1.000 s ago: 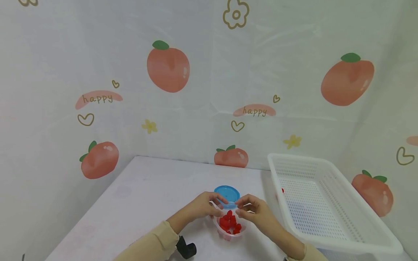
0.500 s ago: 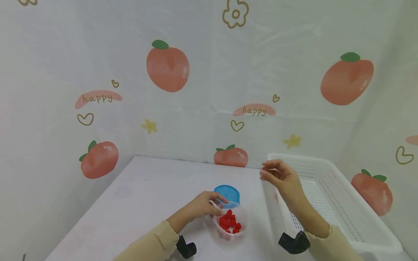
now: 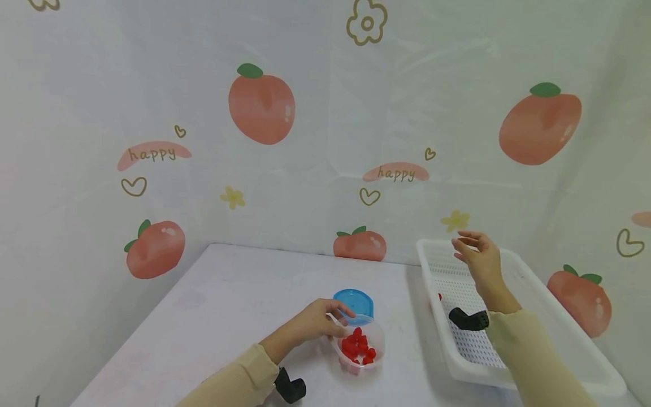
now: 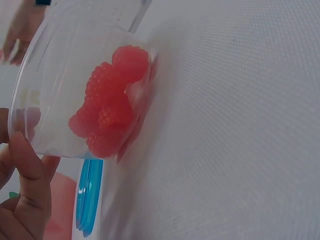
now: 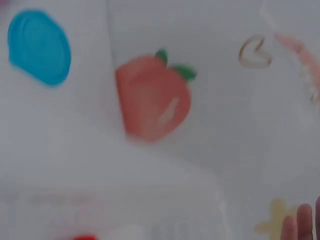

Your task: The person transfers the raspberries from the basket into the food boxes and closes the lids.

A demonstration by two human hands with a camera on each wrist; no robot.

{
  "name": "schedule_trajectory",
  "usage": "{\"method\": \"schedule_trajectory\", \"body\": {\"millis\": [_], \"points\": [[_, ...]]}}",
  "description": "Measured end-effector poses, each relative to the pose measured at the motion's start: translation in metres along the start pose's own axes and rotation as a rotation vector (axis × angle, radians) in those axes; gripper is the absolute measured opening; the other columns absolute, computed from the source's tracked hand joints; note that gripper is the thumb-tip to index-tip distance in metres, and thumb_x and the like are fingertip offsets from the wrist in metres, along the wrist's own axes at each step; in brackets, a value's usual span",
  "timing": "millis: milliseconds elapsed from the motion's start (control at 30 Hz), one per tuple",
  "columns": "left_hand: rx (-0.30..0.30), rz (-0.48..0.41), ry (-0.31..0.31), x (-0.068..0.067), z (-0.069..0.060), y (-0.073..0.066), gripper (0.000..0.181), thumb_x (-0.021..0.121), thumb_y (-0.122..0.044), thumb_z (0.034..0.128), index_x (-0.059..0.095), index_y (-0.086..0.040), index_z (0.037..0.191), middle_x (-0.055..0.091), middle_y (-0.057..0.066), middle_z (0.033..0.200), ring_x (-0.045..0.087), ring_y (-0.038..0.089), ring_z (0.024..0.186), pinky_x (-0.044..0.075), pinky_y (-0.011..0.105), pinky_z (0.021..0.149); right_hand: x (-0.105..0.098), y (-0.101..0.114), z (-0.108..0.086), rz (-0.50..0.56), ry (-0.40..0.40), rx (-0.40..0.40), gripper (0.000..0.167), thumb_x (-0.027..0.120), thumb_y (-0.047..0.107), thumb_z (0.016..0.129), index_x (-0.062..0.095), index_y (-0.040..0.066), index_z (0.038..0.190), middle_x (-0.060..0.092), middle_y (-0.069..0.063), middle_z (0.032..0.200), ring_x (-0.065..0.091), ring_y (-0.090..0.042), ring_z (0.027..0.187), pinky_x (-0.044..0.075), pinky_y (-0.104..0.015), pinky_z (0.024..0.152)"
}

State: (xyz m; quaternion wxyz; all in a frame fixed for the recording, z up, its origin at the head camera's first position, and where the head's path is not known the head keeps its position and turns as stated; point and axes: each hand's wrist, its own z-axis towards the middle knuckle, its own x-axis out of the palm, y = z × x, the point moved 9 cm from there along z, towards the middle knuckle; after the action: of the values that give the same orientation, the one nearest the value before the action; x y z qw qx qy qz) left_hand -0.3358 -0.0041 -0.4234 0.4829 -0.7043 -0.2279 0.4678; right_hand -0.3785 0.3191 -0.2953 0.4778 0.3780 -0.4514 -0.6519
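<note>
A clear plastic container (image 3: 377, 339) holding several red raspberries (image 3: 354, 346) stands on the table. My left hand (image 3: 316, 323) pinches its rim between thumb and fingers, as the left wrist view shows at the container's wall (image 4: 60, 115). Just behind it lies a blue lid (image 3: 353, 301). My right hand (image 3: 483, 265) is raised above the far part of a white perforated basket (image 3: 447, 350), its fingers loosely bent and nothing visible in them. In the right wrist view only some fingertips (image 5: 304, 222) show in the lower right corner.
A small red piece (image 3: 439, 297) shows at the basket's left wall. Black wrist mounts (image 3: 291, 389) stick out from both forearms. A white cloth with printed fruit (image 3: 261, 107) hangs behind the table (image 3: 229, 305).
My right hand has left the container and moved right and away, over the basket. The left hand has stayed on the rim, and the container and lid have not shifted.
</note>
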Motion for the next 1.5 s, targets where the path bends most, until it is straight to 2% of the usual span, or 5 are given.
{"method": "schedule_trajectory", "body": {"millis": [200, 367, 500, 767, 1500], "points": [[-0.003, -0.011, 0.003, 0.000, 0.001, 0.000, 0.029, 0.077, -0.008, 0.0790, 0.070, -0.017, 0.106, 0.063, 0.003, 0.096, 0.061, 0.017, 0.075, 0.056, 0.030, 0.062, -0.015, -0.049, 0.003, -0.266, 0.105, 0.152, 0.049, 0.060, 0.025, 0.096, 0.045, -0.003, 0.132, 0.054, 0.009, 0.102, 0.056, 0.010, 0.083, 0.052, -0.012, 0.077], [-0.002, -0.005, -0.001, 0.000, 0.000, 0.000, 0.030, 0.077, -0.008, 0.0791, 0.070, -0.016, 0.106, 0.063, 0.003, 0.096, 0.060, 0.018, 0.078, 0.056, 0.030, 0.063, -0.013, -0.080, 0.000, -0.441, 0.315, 0.224, 0.062, 0.057, 0.028, 0.098, 0.034, -0.010, 0.142, 0.057, -0.025, 0.126, 0.061, -0.017, 0.104, 0.054, -0.029, 0.087], [-0.001, -0.001, -0.002, 0.000, 0.000, 0.000, 0.030, 0.077, -0.008, 0.0793, 0.070, -0.016, 0.107, 0.063, 0.003, 0.096, 0.059, 0.018, 0.080, 0.056, 0.031, 0.063, -0.007, -0.098, -0.005, -0.496, 0.469, 0.301, 0.062, 0.057, 0.026, 0.097, 0.033, -0.011, 0.141, 0.042, -0.035, 0.140, 0.048, -0.047, 0.123, 0.051, -0.045, 0.094], [-0.001, -0.009, 0.000, 0.000, 0.000, 0.001, 0.030, 0.078, -0.008, 0.0786, 0.070, -0.016, 0.107, 0.063, 0.003, 0.096, 0.060, 0.018, 0.077, 0.056, 0.031, 0.063, 0.005, -0.114, -0.019, -0.515, 0.653, 0.394, 0.055, 0.057, 0.019, 0.097, 0.039, -0.013, 0.136, 0.054, -0.029, 0.130, 0.050, -0.047, 0.119, 0.046, -0.054, 0.096], [0.018, -0.022, -0.003, 0.000, 0.001, -0.001, 0.030, 0.077, -0.007, 0.0791, 0.070, -0.012, 0.108, 0.063, 0.004, 0.094, 0.060, 0.017, 0.074, 0.055, 0.029, 0.061, 0.013, -0.135, -0.029, -0.535, 0.723, 0.490, 0.018, 0.057, 0.001, 0.085, 0.055, 0.000, 0.103, 0.061, -0.002, 0.083, 0.058, -0.016, 0.079, 0.051, -0.034, 0.075]]}}
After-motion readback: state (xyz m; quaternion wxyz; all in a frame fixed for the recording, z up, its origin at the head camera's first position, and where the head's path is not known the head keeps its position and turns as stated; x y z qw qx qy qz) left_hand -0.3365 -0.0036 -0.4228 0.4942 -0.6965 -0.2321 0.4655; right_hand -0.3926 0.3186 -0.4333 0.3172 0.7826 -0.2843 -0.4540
